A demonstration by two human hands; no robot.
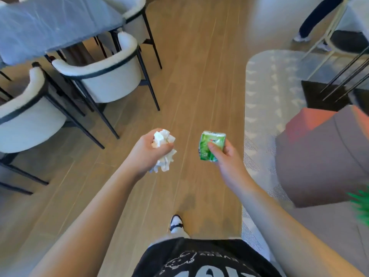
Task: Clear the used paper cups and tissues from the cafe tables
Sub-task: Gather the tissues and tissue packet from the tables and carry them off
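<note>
Over wood floor [189,80] aisle: left hand [148,151] clutches crumpled tissues [163,150]; right hand [225,156] pinches green tissue pack [211,145].

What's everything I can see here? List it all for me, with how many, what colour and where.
crumpled tissues: one wad, white, in the left hand
tissue pack: one, green, in the right hand
table: one, grey-blue marbled top, upper left
armchairs: three, white with black frames, round the table
floor: wood-look brown, centre
rug: one, pale grey patterned, right
block: one, grey-brown with orange side, right edge
plant tip: green, lower right
another person's legs: dark trousers, top right
left hand: grips the tissues
right hand: pinches the pack
shoe: one, black and white, bottom centre
</note>
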